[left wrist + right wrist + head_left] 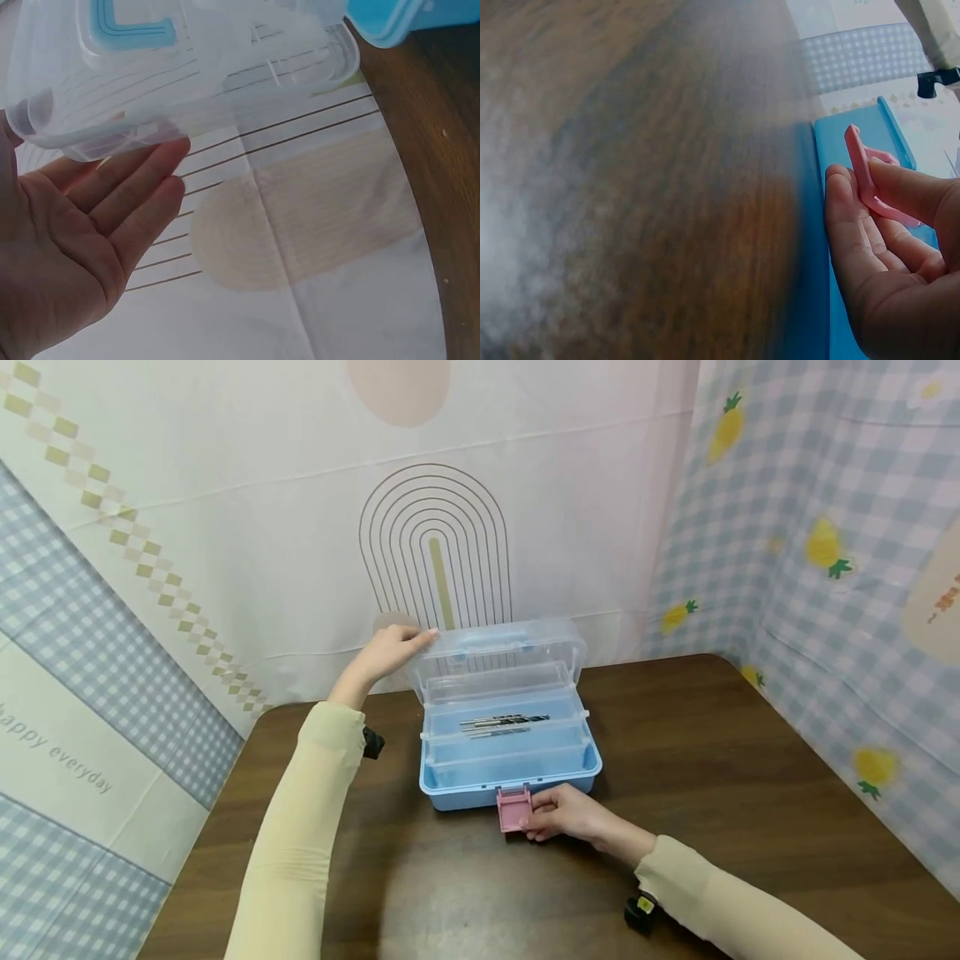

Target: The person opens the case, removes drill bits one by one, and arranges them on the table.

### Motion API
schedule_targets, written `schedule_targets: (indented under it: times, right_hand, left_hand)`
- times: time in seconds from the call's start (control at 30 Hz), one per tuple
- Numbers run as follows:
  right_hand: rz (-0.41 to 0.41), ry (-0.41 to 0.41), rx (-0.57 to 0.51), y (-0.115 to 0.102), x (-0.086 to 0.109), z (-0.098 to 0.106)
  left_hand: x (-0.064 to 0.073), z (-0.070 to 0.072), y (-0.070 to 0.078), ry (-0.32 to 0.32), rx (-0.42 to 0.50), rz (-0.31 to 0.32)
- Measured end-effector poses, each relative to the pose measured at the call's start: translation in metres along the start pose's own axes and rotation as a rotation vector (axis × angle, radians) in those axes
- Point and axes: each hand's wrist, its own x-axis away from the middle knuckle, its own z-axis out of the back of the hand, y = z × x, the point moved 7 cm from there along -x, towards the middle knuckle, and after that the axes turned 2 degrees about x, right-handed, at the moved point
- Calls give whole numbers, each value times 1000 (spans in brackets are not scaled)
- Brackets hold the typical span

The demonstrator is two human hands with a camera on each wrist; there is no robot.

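Note:
A light blue toolbox (480,798) stands on the table with its clear lid (510,639) raised. My left hand (386,652) holds the lid at its upper left corner. In the left wrist view, the fingers of that hand (97,217) reach behind the lid's edge (225,105), with the thumb mostly cut off at the left. At the box's front, my right hand (566,814) pinches the pink latch (514,810), which is swung down. Thumb and fingers of the right hand (892,262) meet on the latch (861,165) in the right wrist view. Several drill bits (498,724) lie inside the box.
Clear trays (498,683) span the box interior. The brown wooden table (675,752) extends to both sides and in front. Patterned cloth (585,527) hangs close behind the table and along its sides. Each wrist carries a small black camera (640,912).

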Motion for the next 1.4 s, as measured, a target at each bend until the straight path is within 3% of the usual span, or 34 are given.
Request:
schedule_targets:
  times: [0.2, 0.37, 0.47, 0.73, 1.0, 1.2, 1.4]
  right_hand:
    - [8, -3, 3, 0, 2, 0]
    - [11, -1, 11, -1, 5, -1]
    - [7, -3, 12, 0, 5, -1]
    - [-8, -12, 16, 1, 3, -1]
    - [-7, -15, 23, 0, 2, 0]
    - [-6, -15, 36, 0, 1, 2]
    - [-8, -12, 35, 3, 1, 1]
  left_hand:
    - [-15, 0, -10, 20, 80, 84]
    - [-24, -5, -21, 24, 224, 191]
    - [-28, -6, -25, 32, 284, 222]
    - [-36, -9, -35, 122, 403, 200]
    - [-39, -13, -45, 230, 452, 153]
    - [-37, -23, -53, 248, 468, 112]
    - [-32, -39, -56, 242, 515, 114]
